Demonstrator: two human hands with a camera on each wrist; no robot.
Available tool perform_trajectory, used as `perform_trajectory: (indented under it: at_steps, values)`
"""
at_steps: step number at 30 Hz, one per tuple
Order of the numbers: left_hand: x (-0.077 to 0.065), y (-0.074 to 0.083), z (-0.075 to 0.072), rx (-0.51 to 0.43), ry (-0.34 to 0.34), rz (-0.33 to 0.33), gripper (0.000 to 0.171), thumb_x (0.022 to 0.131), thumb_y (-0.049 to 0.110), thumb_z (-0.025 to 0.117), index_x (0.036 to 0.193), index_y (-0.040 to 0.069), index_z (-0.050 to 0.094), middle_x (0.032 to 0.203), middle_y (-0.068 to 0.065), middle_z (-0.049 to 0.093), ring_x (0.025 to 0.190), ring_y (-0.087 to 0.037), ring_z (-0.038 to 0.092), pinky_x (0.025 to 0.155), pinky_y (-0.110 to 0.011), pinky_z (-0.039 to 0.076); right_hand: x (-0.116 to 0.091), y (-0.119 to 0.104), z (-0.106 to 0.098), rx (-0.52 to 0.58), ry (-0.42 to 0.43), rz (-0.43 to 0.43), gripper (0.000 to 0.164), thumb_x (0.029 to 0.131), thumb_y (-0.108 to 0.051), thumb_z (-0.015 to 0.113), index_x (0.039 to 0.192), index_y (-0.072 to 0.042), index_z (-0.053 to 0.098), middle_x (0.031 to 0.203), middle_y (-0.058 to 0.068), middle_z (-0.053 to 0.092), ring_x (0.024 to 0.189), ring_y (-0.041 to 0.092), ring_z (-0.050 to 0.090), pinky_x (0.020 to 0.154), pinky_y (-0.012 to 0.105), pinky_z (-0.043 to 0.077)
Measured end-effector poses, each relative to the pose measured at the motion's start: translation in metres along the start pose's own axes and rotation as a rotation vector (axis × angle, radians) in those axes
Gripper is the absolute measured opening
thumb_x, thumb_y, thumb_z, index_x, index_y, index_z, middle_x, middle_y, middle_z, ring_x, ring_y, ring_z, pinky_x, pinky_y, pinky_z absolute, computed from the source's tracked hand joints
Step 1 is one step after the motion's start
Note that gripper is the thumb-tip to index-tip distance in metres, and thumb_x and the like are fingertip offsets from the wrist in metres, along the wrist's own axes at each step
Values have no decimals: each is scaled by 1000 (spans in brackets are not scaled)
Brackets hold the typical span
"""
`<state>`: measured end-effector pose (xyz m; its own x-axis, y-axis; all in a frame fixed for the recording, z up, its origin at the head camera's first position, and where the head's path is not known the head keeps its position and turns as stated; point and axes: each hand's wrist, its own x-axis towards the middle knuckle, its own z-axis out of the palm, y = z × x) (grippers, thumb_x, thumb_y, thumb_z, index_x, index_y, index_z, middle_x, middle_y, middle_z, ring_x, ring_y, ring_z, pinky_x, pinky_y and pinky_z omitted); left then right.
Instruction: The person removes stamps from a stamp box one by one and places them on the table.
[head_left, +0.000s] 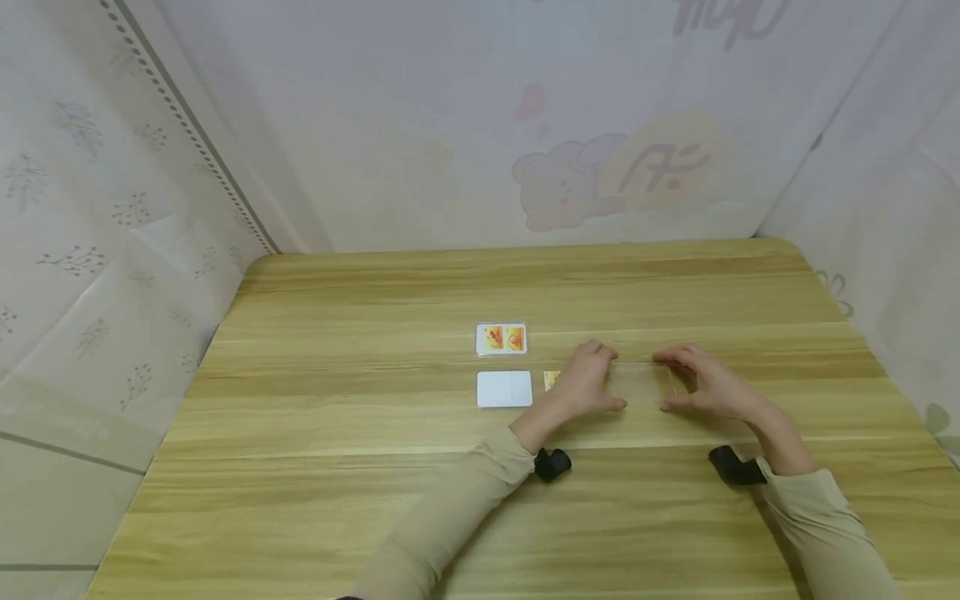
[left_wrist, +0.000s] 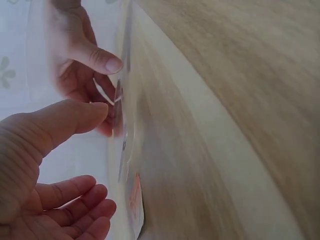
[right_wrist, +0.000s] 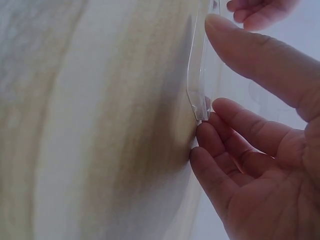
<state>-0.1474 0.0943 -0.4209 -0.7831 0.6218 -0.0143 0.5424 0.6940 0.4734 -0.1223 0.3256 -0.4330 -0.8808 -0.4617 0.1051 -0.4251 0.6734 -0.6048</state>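
A clear plastic card case (head_left: 643,382) is between my two hands, low over the wooden table. My right hand (head_left: 708,385) holds its right end, thumb on one edge and fingertips at the opposite corner (right_wrist: 202,112). At its left end is my left hand (head_left: 585,382), its thumb (left_wrist: 90,114) near the case edge and its loosely bent fingers apart from it. Two thin clear layers show along the case in the right wrist view. Partly hidden behind the left hand lies a yellow-orange printed card (head_left: 551,379).
Left of my hands lies a white blank-faced card (head_left: 504,389). Just beyond it is a cased card (head_left: 502,339) with orange pictures. Black wrist mounts (head_left: 552,465) hang by both sleeves. Patterned curtains (head_left: 420,125) stand around the wooden table (head_left: 337,483).
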Motion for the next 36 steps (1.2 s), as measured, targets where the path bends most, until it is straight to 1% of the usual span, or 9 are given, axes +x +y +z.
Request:
perform_trajectory:
  at_steps: [10, 12, 15, 17, 20, 24, 31, 33, 36]
  values:
    - [9, 8, 5, 111, -38, -30, 68, 72, 35, 79, 127, 4, 54, 121, -5, 54, 111, -17, 50, 93, -20, 41, 2, -3, -1, -57, 15, -38, 62, 64, -7, 85, 117, 8, 56, 112, 21, 57, 105, 37, 52, 91, 5, 25]
    - [10, 9, 5, 138, -40, -29, 66, 72, 35, 78, 126, 5, 55, 121, -5, 54, 110, -17, 51, 92, -20, 41, 2, -3, 0, -79, 18, -43, 61, 63, -6, 85, 116, 8, 57, 111, 20, 57, 105, 36, 52, 92, 12, 30]
    - [12, 10, 5, 168, -42, -27, 64, 74, 35, 77, 126, 5, 55, 121, -5, 55, 110, -17, 51, 92, -20, 41, 3, -3, 1, -110, 15, -41, 60, 63, -6, 84, 115, 8, 57, 110, 20, 57, 104, 35, 52, 92, 30, 37]
    - [12, 10, 6, 171, -44, -28, 63, 74, 34, 77, 126, 5, 55, 121, -5, 55, 110, -17, 50, 93, -20, 41, 4, -4, 1, -109, 5, -29, 59, 64, -6, 84, 115, 8, 57, 110, 20, 56, 105, 36, 51, 90, 42, 38]
    - [14, 10, 8, 168, -44, -27, 62, 74, 33, 77, 125, 6, 56, 121, -5, 55, 111, -17, 50, 94, -21, 40, 4, -5, 1, -100, -5, -7, 58, 65, -6, 83, 115, 8, 57, 111, 20, 55, 106, 37, 51, 89, 50, 37]
    - [16, 10, 9, 166, -38, -23, 60, 73, 31, 77, 124, 6, 57, 121, -5, 56, 111, -17, 51, 94, -21, 40, 4, -4, 1, -111, 8, -16, 56, 65, -7, 83, 113, 8, 58, 109, 19, 56, 104, 36, 52, 89, 45, 38]
    - [17, 10, 8, 143, -29, -14, 61, 73, 30, 78, 125, 5, 57, 122, -6, 56, 111, -17, 50, 95, -21, 39, 2, 0, 2, -94, 40, -48, 55, 64, -5, 83, 111, 7, 59, 108, 18, 57, 102, 34, 53, 91, 19, 34]
    - [18, 10, 8, 136, -28, -14, 62, 74, 30, 78, 125, 6, 56, 123, -5, 55, 112, -16, 50, 96, -20, 39, 1, -1, 1, -90, 43, -43, 55, 64, -5, 83, 111, 7, 59, 108, 18, 57, 101, 34, 53, 90, 19, 35]
    - [18, 11, 5, 118, -31, -10, 63, 74, 31, 77, 127, 6, 54, 125, -5, 54, 114, -16, 49, 97, -19, 37, 1, -4, -3, -78, 33, -13, 55, 65, -8, 84, 112, 6, 58, 108, 17, 58, 101, 34, 54, 88, 32, 40]
